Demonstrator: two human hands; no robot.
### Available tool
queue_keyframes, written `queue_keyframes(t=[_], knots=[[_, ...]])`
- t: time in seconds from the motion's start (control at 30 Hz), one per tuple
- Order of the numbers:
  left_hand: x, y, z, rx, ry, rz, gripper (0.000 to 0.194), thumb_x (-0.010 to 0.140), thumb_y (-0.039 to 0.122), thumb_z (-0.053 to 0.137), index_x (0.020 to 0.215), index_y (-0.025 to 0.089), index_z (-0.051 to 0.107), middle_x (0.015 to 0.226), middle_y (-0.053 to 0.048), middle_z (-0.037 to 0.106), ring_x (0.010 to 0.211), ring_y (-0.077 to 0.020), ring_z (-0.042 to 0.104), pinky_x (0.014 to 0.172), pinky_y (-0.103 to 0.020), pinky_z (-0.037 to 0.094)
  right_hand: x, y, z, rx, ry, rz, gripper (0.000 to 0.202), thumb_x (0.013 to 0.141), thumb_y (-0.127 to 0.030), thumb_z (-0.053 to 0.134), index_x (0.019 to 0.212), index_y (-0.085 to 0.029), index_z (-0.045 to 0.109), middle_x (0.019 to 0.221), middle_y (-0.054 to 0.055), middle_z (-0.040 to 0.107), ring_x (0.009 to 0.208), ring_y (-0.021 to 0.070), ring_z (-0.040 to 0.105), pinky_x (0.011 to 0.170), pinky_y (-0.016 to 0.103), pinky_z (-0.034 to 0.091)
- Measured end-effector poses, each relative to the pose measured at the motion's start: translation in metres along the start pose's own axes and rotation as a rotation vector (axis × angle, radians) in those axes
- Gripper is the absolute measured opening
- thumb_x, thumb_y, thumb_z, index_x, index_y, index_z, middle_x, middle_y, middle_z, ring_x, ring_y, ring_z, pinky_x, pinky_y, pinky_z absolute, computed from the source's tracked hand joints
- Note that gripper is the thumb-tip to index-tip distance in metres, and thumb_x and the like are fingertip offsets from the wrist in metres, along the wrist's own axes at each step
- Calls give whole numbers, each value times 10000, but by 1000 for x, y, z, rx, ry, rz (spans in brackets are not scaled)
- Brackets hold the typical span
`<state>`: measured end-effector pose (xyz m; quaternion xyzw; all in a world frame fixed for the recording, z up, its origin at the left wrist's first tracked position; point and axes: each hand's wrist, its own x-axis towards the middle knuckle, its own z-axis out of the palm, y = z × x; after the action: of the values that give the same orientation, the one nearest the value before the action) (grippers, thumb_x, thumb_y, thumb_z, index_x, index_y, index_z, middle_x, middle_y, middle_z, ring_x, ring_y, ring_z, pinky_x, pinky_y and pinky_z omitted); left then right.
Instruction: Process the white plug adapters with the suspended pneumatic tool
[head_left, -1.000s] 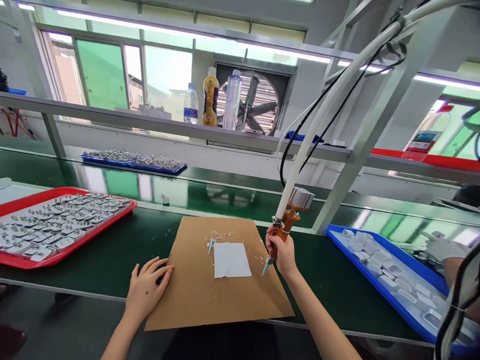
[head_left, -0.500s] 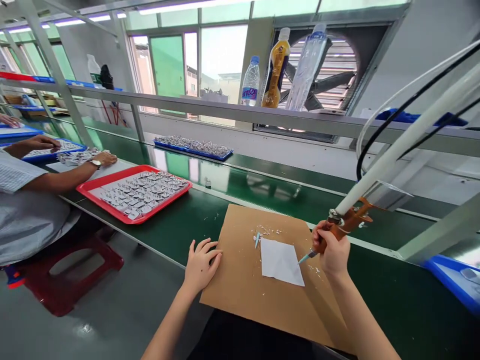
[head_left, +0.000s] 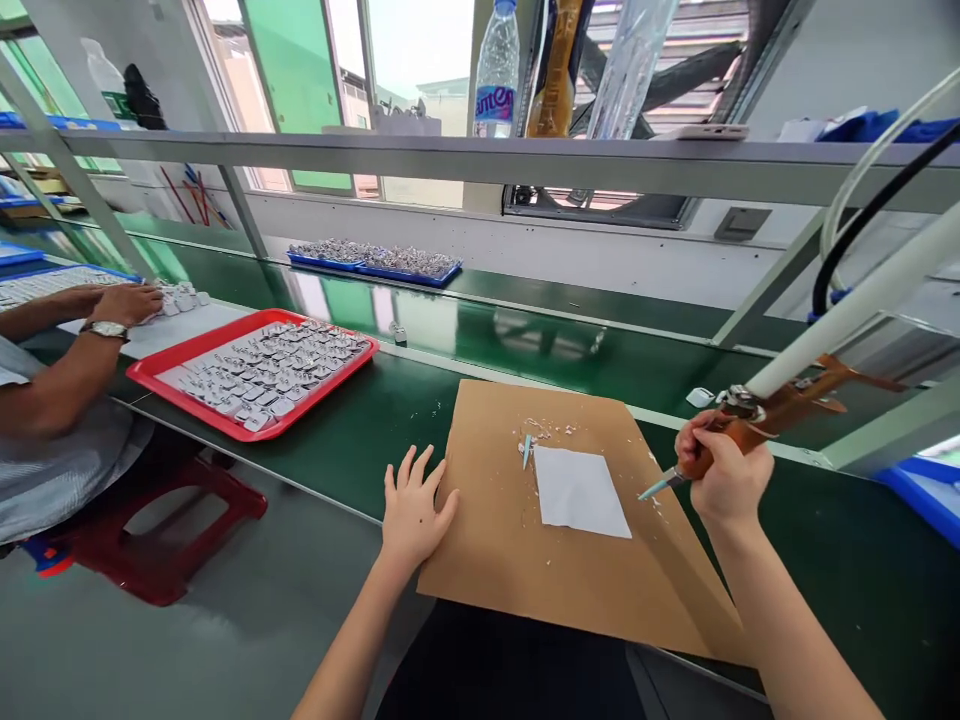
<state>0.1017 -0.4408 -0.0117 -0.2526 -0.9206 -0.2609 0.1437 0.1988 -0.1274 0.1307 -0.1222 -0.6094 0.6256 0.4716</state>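
Observation:
My left hand [head_left: 416, 510] lies with fingers spread at the left edge of a brown cardboard sheet [head_left: 487, 540], holding nothing. My right hand [head_left: 726, 470] is wrapped round an orange-brown tool [head_left: 705, 462] with a thin pale-blue tip, joined to a thick white hose [head_left: 855, 290]. The tip points left, just above the right part of the cardboard. A white paper square [head_left: 581, 490] lies on the cardboard, left of the tip. Beside the paper's upper left corner is a small light-blue pointed piece [head_left: 526, 452], with white scraps [head_left: 551, 430] around it.
A red tray [head_left: 255, 425] of small parts stands on the green table [head_left: 405, 400] at left. A person's hands [head_left: 127, 303] work beyond it. Blue trays [head_left: 375, 272] sit farther back. Bottles [head_left: 496, 75] stand on a shelf [head_left: 420, 155] above.
My right hand has moved the tool right, away from the paper's right edge. My left hand remains spread at the cardboard edge. The co-worker's hands have come together. The head view has shifted.

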Motion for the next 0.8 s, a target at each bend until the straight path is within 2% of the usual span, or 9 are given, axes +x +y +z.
queue_keyframes(t=[0.17, 0.3, 0.4, 0.47, 0.53, 0.6, 0.67, 0.73, 0.8], knots=[[1, -5, 1, 30, -69, 39, 455, 907, 394, 476, 1335, 247, 524, 1499, -80, 377, 1419, -372, 239, 1099, -687, 205, 10, 11, 5, 0, -5, -33, 54, 643, -152, 581, 657, -197, 554, 490, -34, 487, 424, 87, 419, 386, 232, 258], [0, -11, 2, 82, -122, 95, 466, 923, 422, 444, 1362, 273, 493, 1498, -80, 380, 1420, -363, 251, 1095, -693, 212, 21, 21, 16, 17, -34, -16, 63, 642, -190, 603, 677, -182, 551, 500, -37, 506, 431, 81, 431, 398, 219, 292], [1, -14, 0, 137, -110, 161, 453, 926, 452, 440, 1348, 303, 503, 1491, -85, 388, 1411, -368, 274, 1079, -699, 236, 28, 27, 25, 31, -45, -10, 71, 659, -202, 601, 690, -190, 538, 510, -43, 507, 438, 75, 419, 406, 215, 289], [8, -14, -3, 159, -71, 206, 426, 924, 454, 447, 1308, 294, 541, 1473, -90, 411, 1403, -365, 289, 1082, -678, 262, 30, 30, 31, 45, -53, 2, 74, 664, -212, 590, 703, -196, 529, 515, -48, 496, 440, 74, 407, 413, 219, 291], [25, -6, -5, 123, -63, 277, 383, 923, 431, 459, 1244, 268, 587, 1434, -88, 455, 1396, -345, 307, 1091, -609, 327, 31, 34, 36, 60, -46, 18, 76, 663, -217, 577, 713, -198, 523, 507, -55, 472, 432, 70, 381, 412, 222, 274], [54, 13, -3, 22, -130, 381, 339, 919, 391, 471, 1195, 249, 607, 1391, -83, 491, 1371, -311, 353, 1081, -512, 398, 28, 35, 38, 72, -41, 33, 81, 664, -222, 572, 720, -200, 517, 526, -55, 466, 447, 71, 379, 422, 225, 277], [91, 43, 7, -115, -245, 476, 329, 909, 340, 484, 1204, 241, 590, 1362, -82, 508, 1304, -275, 438, 1074, -455, 421, 21, 35, 37, 75, -36, 53, 92, 667, -226, 573, 735, -201, 516, 559, -50, 473, 461, 70, 375, 427, 228, 279], [132, 84, 28, -265, -320, 516, 380, 884, 304, 516, 1254, 224, 550, 1318, -92, 535, 1233, -259, 500, 1070, -455, 423, 11, 32, 32, 71, -49, 80, 100, 677, -242, 583, 739, -199, 516, 574, -44, 478, 470, 73, 384, 435, 230, 291], [169, 132, 52, -452, -366, 528, 374, 851, 297, 588, 1212, 201, 578, 1206, -99, 597, 1158, -255, 547, 1040, -455, 448, -3, 27, 25, 66, -75, 96, 117, 675, -251, 601, 712, -197, 505, 564, -41, 467, 479, 79, 396, 448, 233, 311]])
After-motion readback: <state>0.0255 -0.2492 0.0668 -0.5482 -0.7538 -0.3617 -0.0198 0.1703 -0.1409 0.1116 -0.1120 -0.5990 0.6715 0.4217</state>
